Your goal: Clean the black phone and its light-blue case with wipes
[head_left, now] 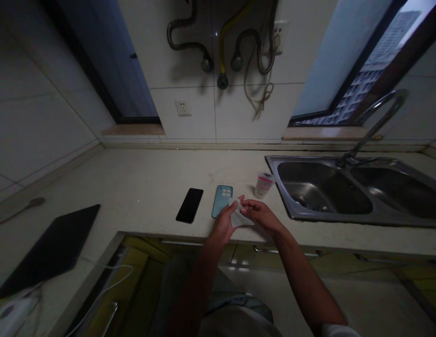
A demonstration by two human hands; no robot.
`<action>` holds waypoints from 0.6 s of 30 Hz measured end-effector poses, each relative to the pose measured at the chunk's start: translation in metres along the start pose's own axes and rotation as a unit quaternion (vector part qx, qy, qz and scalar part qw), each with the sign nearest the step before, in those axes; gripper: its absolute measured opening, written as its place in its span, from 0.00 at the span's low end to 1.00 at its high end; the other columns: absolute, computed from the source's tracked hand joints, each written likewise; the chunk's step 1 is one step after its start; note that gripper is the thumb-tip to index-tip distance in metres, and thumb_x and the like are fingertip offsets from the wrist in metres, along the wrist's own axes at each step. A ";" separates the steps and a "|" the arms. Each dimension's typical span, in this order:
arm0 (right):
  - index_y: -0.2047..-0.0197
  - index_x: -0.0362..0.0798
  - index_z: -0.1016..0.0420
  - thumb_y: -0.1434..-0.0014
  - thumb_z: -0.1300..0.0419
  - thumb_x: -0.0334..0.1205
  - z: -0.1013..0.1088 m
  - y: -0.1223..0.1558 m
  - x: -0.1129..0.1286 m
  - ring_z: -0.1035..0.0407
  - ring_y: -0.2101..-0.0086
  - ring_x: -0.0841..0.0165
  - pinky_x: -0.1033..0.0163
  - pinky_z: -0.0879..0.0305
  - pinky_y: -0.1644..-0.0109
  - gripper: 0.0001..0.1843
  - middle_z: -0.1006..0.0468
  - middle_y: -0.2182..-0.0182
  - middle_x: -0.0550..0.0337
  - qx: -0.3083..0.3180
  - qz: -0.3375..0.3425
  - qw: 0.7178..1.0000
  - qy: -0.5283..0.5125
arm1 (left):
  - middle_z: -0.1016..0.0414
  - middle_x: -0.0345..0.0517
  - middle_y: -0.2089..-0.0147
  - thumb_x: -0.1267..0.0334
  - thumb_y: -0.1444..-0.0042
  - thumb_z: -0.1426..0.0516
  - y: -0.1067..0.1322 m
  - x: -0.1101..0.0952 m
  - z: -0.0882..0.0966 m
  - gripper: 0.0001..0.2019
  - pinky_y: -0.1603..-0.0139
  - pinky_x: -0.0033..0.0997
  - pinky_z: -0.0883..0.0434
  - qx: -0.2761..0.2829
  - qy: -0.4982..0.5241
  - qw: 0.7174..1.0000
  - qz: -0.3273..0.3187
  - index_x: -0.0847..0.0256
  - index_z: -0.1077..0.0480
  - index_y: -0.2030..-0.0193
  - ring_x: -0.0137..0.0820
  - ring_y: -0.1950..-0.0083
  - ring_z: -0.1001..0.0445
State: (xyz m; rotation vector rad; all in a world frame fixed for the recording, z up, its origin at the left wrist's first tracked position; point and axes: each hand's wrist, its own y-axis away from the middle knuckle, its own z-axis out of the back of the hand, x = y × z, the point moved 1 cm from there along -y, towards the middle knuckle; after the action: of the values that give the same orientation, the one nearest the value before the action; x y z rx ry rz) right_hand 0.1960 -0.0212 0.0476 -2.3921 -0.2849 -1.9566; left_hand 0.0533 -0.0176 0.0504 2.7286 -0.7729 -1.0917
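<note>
A white tissue or wipe [241,219] is held between my two hands above the counter's front edge. My left hand [225,220] pinches its left side, thumb on top. The fingers of my right hand [258,213] are closed on its upper right part. Just behind my left hand lies a light blue phone case [219,197] with camera cut-outs, its lower right corner partly covered. To the left of the case a black smartphone [189,206] rests flat, dark screen up. A clear plastic cup [264,185] with pink and white print stands behind my right hand.
A double steel sink [290,206] with a curved tap [375,112] is set into the counter [140,173] on the right. At left lies a dark flat panel [52,248], with a white cable [115,267] hanging nearby. Pipes [189,44] and sockets [183,108] are on the wall.
</note>
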 end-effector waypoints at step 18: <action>0.61 0.49 0.21 0.54 0.25 0.45 -0.009 -0.013 -0.009 0.30 0.69 0.71 0.64 0.35 0.62 0.18 0.21 0.68 0.62 0.072 0.022 0.996 -0.040 | 0.31 0.54 0.35 0.46 0.49 0.36 -0.002 -0.011 0.018 0.27 0.40 0.47 0.34 -0.002 -0.182 0.982 -0.050 0.56 0.25 0.44 0.48 0.36 0.32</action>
State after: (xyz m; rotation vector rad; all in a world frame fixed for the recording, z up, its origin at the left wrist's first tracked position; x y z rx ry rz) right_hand 0.1832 -0.0107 0.0397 -2.3668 -0.3597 -1.7616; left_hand 0.0354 -0.0090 0.0431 2.6210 -0.6748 -1.6423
